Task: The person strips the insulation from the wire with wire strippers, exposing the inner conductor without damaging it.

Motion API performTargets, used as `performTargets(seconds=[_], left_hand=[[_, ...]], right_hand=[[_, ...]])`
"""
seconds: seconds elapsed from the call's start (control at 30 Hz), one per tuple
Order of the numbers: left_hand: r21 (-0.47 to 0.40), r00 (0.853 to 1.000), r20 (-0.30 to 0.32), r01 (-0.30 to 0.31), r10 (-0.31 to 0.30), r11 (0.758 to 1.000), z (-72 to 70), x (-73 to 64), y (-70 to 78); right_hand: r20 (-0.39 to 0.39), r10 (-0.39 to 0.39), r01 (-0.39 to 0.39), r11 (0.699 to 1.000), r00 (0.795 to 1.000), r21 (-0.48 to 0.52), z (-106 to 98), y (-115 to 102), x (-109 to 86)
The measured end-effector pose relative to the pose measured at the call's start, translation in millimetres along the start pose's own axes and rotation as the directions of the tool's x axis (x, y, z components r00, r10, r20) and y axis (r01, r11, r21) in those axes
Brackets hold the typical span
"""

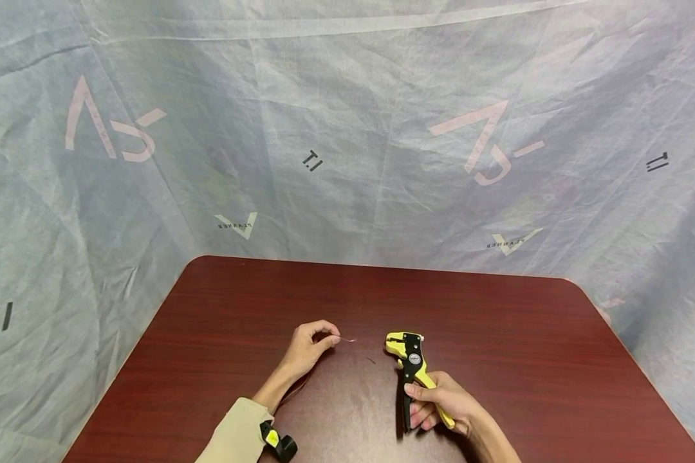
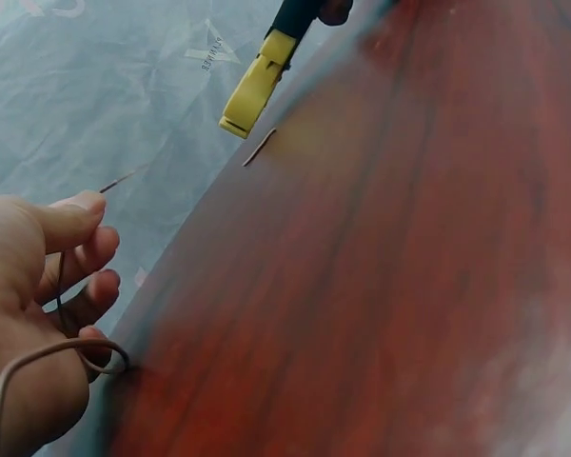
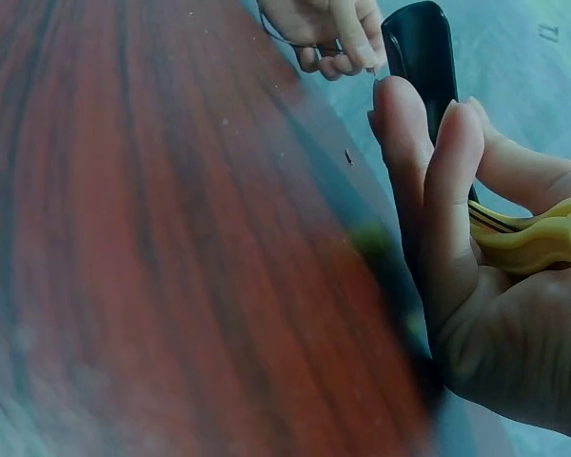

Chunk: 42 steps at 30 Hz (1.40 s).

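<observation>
Between thumb and forefinger, my left hand (image 1: 311, 347) pinches a thin brown wire (image 2: 57, 345). Its bare, thin end (image 2: 124, 179) sticks out past the fingertips, and the rest loops down by the palm and wrist. My right hand (image 1: 444, 404) grips a yellow and black wire stripper (image 1: 415, 358) by its handles, the head pointing up and away from me. The stripper's head (image 2: 257, 86) is apart from the wire's end. On the table between the two lies a short, dark cut-off piece (image 2: 260, 148), which looks like wire insulation.
The reddish-brown wooden table (image 1: 255, 289) has rounded far corners. Grey printed sheeting (image 1: 347, 128) hangs behind it and along both sides. A black and yellow wrist strap with its camera (image 1: 280, 442) sits on my left sleeve. A few tiny specks dot the tabletop.
</observation>
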<state>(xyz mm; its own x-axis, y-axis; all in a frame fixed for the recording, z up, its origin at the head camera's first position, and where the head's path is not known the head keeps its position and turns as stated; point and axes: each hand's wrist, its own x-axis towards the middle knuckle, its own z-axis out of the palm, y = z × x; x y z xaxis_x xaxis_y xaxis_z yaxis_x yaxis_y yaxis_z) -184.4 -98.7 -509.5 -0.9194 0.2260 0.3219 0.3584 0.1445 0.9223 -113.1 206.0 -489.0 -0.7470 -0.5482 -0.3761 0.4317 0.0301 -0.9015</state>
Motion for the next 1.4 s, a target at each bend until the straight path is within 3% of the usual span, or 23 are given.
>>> performTargets(seconds=[0.5,0.87,1.13,1.4], left_hand=[[0.088,0.999,-0.022,0.049,-0.047,0.995,1.9,-0.6,-4.3],[0.225,0.999,-0.043,-0.001,0.011,0.974,2.8,-1.1,-4.5],[0.22,0.999,-0.038,-0.003,0.012,0.976,3.6,-0.8,-3.6],[0.208,0.999,-0.027,-0.013,0.019,0.978,3.2,-0.3,-4.0]], right_hand=[[0.028,0.033,-0.033,0.999,0.999,-0.013,-0.6,0.0,-1.9],[0.037,0.067,-0.065,0.997,0.997,-0.047,-6.1,-1.6,-6.0],[0.08,0.04,-0.038,0.999,0.996,-0.026,-7.7,-8.2,-10.9],[-0.001,0.004,-0.004,0.994,1.0,-0.108,-3.8,-14.4,-17.0]])
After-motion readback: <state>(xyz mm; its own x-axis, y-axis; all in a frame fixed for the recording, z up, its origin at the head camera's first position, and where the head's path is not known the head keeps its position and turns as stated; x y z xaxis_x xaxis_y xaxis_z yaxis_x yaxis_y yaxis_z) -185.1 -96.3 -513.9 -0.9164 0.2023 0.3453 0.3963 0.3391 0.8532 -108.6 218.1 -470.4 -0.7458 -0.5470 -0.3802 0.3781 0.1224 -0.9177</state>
